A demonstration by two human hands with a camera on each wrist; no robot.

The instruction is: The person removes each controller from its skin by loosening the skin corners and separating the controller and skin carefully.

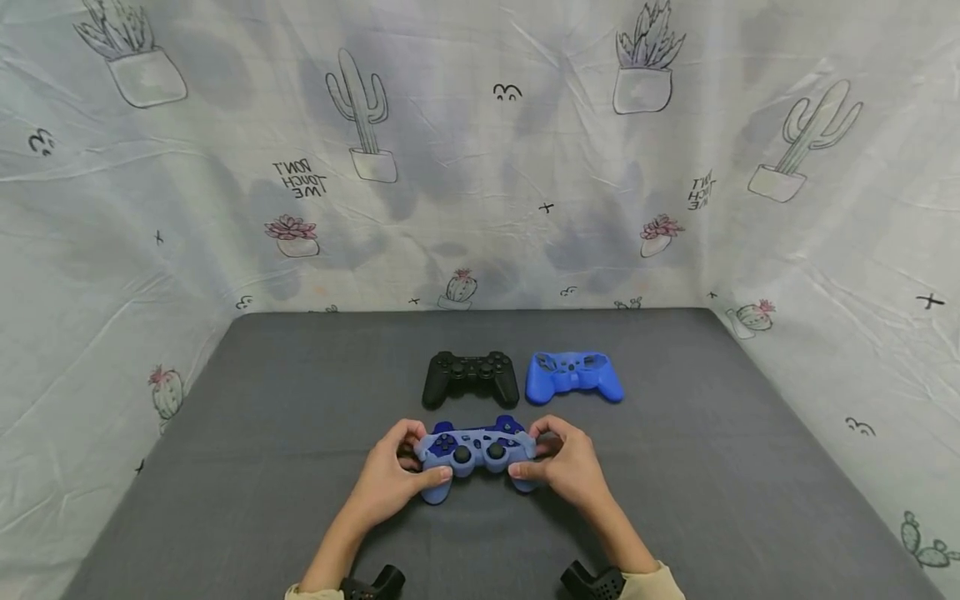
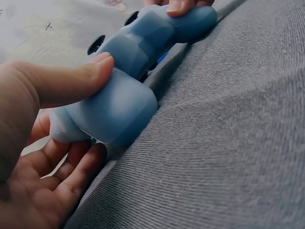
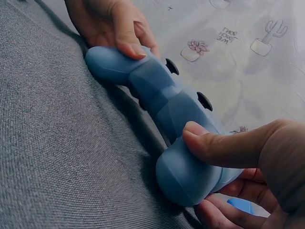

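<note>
Currently both hands grip the dark blue gamepad half-sheathed in a pale blue silicone skin point(image 1: 476, 454), low over the grey table point(image 1: 225, 467). Left hand point(image 1: 390, 479) and right hand point(image 1: 567, 467) curl round the grips, thumbs on top. Advice: stretch the skin evenly outward. Black gamepad point(image 1: 470, 377) at 12 o'clock.

You are looking down at a dark grey cloth-covered table point(image 1: 300, 467), its far edge meeting a hanging sheet point(image 1: 480, 167) that closes it in at the back and along both sides. The sheet is pale and creased, printed with potted cacti, pink succulents and small lettering. Light falls soft and even across the table.
</note>
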